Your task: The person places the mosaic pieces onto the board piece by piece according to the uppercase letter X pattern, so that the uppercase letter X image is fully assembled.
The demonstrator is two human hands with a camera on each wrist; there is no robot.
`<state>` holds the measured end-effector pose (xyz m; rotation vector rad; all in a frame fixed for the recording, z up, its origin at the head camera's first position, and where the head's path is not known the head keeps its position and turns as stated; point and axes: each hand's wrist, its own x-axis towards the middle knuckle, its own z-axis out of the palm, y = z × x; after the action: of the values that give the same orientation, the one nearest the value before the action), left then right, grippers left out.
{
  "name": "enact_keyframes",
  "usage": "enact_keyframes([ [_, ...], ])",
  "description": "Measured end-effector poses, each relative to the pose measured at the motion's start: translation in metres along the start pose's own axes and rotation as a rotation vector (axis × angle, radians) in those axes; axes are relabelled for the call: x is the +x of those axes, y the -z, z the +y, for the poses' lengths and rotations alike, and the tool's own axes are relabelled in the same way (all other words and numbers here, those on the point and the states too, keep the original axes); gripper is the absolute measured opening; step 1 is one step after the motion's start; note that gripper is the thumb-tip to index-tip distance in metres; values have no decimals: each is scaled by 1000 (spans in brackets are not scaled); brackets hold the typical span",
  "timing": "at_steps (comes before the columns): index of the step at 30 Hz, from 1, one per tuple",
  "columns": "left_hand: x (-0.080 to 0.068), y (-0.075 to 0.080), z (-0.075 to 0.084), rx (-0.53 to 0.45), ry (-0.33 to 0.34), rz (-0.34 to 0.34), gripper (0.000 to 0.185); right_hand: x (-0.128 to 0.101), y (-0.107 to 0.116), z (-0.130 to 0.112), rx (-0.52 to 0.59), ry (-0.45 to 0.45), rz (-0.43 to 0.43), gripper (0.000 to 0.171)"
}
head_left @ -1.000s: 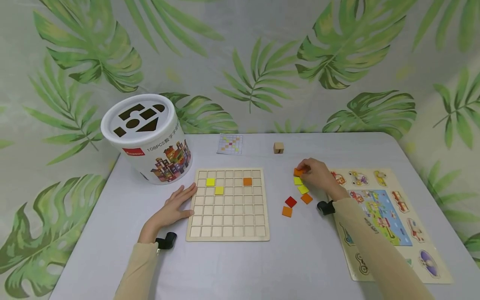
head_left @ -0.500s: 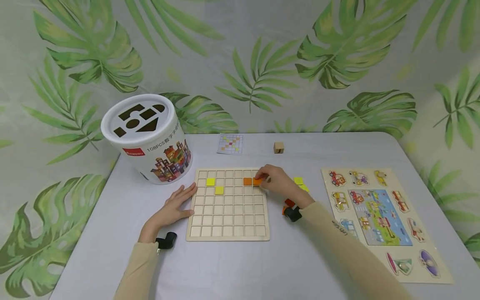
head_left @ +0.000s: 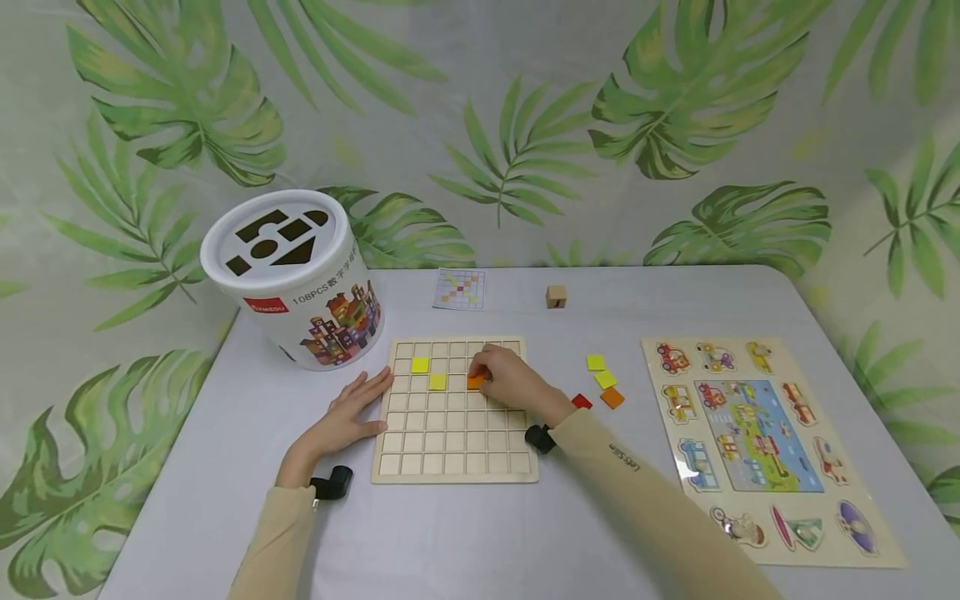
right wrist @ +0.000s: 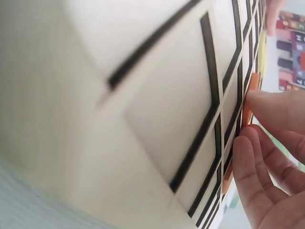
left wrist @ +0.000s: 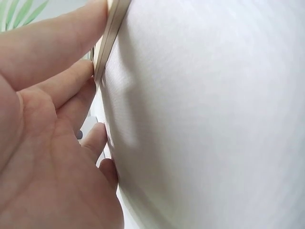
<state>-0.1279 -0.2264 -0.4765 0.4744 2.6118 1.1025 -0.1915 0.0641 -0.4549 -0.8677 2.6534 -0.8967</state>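
Observation:
A wooden grid board (head_left: 450, 467) lies flat on the table. Two yellow tiles, one (head_left: 420, 365) nearer the back left and another (head_left: 437, 382) diagonally below it, sit in its cells. My right hand (head_left: 513, 382) is over the board's right half, pinching an orange tile (head_left: 476, 382) between thumb and fingers. In the right wrist view this orange tile (right wrist: 253, 83) is tilted at the grid; a second orange edge (right wrist: 228, 179) shows below the fingers. My left hand (head_left: 348, 421) rests at the board's left edge, fingers spread and touching it.
Right of the board lie a red tile (head_left: 582, 402), an orange tile (head_left: 612, 398) and two yellow tiles (head_left: 596, 362). A pattern card (head_left: 460, 289) and small wooden cube (head_left: 556, 297) are behind. A white bucket (head_left: 300, 283) stands left; a picture puzzle (head_left: 772, 450) lies right.
My right hand picked up an orange tile from the loose tiles and carried it left onto the board, now covering the orange tile seated there. The left hand stayed put.

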Motion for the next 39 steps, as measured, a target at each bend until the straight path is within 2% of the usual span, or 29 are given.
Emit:
enact_keyframes([
  [4,-1,0,2,-3,1,4,72,-2,1,-2,-16,5,-1,17],
  [8,0,0,2,0,2,0,72,-9,11,4,47,-7,14,17],
  [13,-1,0,3,1,-4,-1,72,-31,36,20,156,-12,47,18],
  [16,-2,0,3,8,-9,-2,72,-49,50,32,170,-39,58,19],
  [21,-3,1,3,12,-15,-3,72,-80,64,52,141,-90,63,18],
  [27,-3,2,4,18,-19,-3,72,-105,63,72,113,-111,-3,22],
  [31,-4,3,4,23,-23,-3,71,-111,59,79,65,-81,-27,26],
  [39,-3,2,3,12,-18,0,72,-109,56,79,-19,-21,-4,28],
])
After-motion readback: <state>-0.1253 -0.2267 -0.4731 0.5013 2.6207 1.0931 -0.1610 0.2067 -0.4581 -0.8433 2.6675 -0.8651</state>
